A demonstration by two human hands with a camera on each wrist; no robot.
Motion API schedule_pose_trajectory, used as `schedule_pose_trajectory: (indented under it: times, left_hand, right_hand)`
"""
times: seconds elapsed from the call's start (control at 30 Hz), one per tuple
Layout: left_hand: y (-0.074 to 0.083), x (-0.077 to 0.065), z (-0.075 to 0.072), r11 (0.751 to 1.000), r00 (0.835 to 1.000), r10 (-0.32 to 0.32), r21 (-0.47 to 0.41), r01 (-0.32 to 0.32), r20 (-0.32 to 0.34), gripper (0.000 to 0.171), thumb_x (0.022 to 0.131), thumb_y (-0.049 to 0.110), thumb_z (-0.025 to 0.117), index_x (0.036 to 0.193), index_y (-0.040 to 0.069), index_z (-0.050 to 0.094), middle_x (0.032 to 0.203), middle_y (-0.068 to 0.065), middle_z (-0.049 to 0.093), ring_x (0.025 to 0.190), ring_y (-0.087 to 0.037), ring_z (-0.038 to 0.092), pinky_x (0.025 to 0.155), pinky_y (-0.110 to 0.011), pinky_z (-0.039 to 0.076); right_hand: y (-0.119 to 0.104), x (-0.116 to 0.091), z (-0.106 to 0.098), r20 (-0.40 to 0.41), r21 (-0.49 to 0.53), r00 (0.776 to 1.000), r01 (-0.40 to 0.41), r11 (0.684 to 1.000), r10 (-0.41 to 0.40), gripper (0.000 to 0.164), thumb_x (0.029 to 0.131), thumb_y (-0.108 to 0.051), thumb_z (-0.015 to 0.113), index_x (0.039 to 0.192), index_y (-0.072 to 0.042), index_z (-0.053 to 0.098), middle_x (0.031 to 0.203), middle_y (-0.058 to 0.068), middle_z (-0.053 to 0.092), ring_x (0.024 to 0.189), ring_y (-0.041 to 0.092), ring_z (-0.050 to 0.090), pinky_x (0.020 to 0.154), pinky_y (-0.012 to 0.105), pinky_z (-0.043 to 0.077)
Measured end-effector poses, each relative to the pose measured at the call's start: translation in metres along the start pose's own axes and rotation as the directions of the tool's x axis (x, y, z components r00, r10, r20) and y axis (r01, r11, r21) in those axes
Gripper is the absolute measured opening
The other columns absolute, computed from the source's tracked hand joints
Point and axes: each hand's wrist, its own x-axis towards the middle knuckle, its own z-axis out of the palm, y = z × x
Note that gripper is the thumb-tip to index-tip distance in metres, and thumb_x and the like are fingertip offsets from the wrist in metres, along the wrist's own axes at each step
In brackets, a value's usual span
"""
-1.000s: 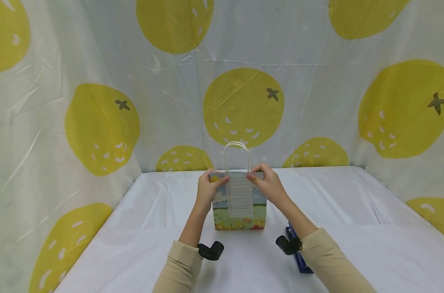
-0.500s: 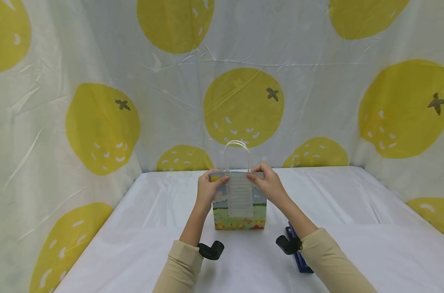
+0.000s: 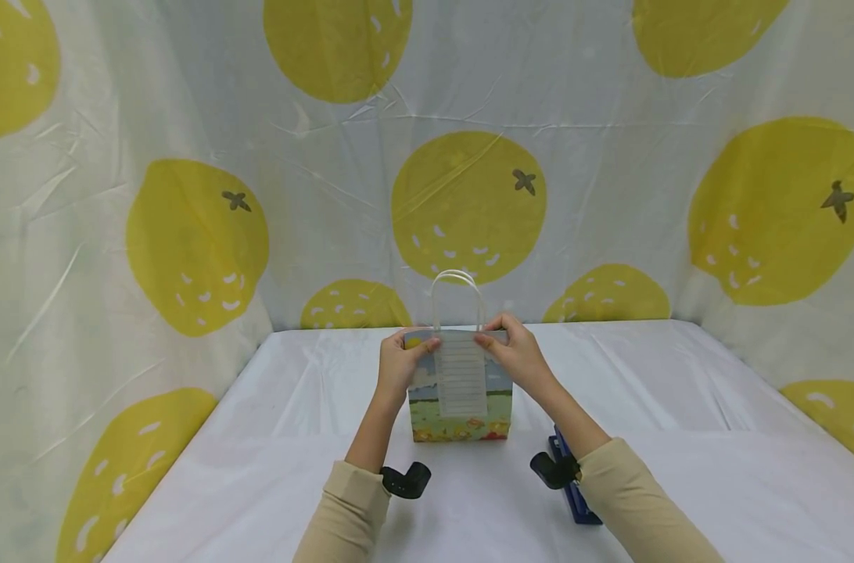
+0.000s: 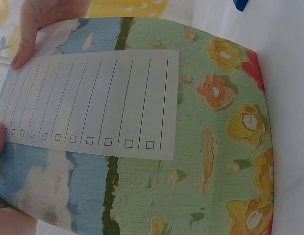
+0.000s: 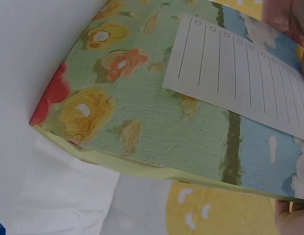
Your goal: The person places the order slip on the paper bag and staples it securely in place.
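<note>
A paper gift bag [image 3: 427, 426] with a painted meadow and flowers stands upright on the white table, its white handles [image 3: 457, 274] sticking up. Against its front lies a white lined checklist sheet [image 3: 462, 383], with small boxes down its left side. My left hand [image 3: 399, 363] pinches the bag's top left edge, thumb in front at the sheet's edge. The top right edge is pinched by my right hand [image 3: 517, 356] in the same way. In the left wrist view the sheet [image 4: 93, 100] lies nearly flat on the bag; its lower edge tilts slightly off in the right wrist view.
A long dark blue object [image 3: 583, 504] lies on the table, partly hidden under my right forearm. The white table [image 3: 293, 485] reaches back to a curtain [image 3: 328, 195] printed with yellow lemons. Black wrist cameras [image 3: 407, 481] sit on both wrists.
</note>
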Motion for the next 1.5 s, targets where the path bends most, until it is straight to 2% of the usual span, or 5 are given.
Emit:
schedule_pose_trajectory:
  times: [0.2, 0.4, 0.63, 1.03, 1.5]
  left_hand:
    - [-0.0017, -0.0006, 0.0005, 1.000, 1.000, -0.013, -0.020, 0.013, 0.007, 0.027, 0.074, 0.013, 0.074, 0.096, -0.001, 0.067, 0.085, 0.003, 0.067, 0.075, -0.006, 0.058, 0.069, -0.023, 0.045]
    - [-0.0029, -0.0002, -0.0009, 1.000, 1.000, 0.024, -0.019, -0.024, 0.018, 0.027, 0.075, 0.014, 0.073, 0.096, -0.002, 0.065, 0.077, 0.011, 0.063, 0.072, -0.005, 0.056, 0.066, -0.023, 0.042]
    - [-0.0045, -0.0022, -0.0006, 0.998, 0.997, 0.061, -0.034, -0.060, 0.037, 0.028, 0.077, 0.014, 0.071, 0.098, -0.002, 0.063, 0.080, 0.005, 0.066, 0.073, -0.005, 0.057, 0.069, -0.023, 0.044]
    - [-0.0045, -0.0044, -0.0004, 0.994, 0.993, 0.106, 0.025, -0.108, 0.044, 0.025, 0.077, 0.015, 0.071, 0.097, 0.002, 0.065, 0.089, -0.004, 0.066, 0.076, -0.007, 0.057, 0.070, -0.025, 0.044]
    - [-0.0012, -0.0037, -0.0049, 0.996, 0.992, 0.089, 0.018, -0.091, 0.093, 0.025, 0.078, 0.018, 0.071, 0.096, 0.002, 0.065, 0.090, 0.000, 0.064, 0.075, -0.008, 0.056, 0.067, -0.025, 0.044]
  right_hand:
    - [0.0015, -0.0004, 0.0004, -0.004, -0.002, 1.000, 0.000, 1.000, 0.000, 0.027, 0.086, -0.026, 0.060, 0.095, -0.002, 0.052, 0.104, 0.015, 0.056, 0.090, 0.027, 0.058, 0.071, 0.029, 0.047]
    - [0.0010, 0.0004, 0.0011, -0.018, 0.020, 1.000, -0.006, 1.000, 0.006, 0.028, 0.085, -0.026, 0.061, 0.098, -0.003, 0.053, 0.105, 0.015, 0.057, 0.098, 0.029, 0.057, 0.078, 0.038, 0.049]
    - [-0.0014, -0.0014, -0.0006, -0.022, 0.043, 0.999, -0.031, 0.999, 0.032, 0.030, 0.084, -0.029, 0.062, 0.100, -0.005, 0.053, 0.107, 0.015, 0.057, 0.101, 0.029, 0.056, 0.081, 0.043, 0.047]
    - [-0.0029, -0.0043, -0.0004, -0.012, 0.082, 0.998, -0.062, 0.995, 0.063, 0.030, 0.086, -0.027, 0.060, 0.103, -0.003, 0.051, 0.117, 0.017, 0.053, 0.105, 0.032, 0.056, 0.084, 0.046, 0.047]
    - [-0.0011, -0.0038, 0.0009, -0.011, 0.095, 0.999, -0.048, 0.994, 0.050, 0.029, 0.088, -0.026, 0.059, 0.104, -0.003, 0.050, 0.120, 0.016, 0.051, 0.102, 0.031, 0.057, 0.082, 0.043, 0.048]
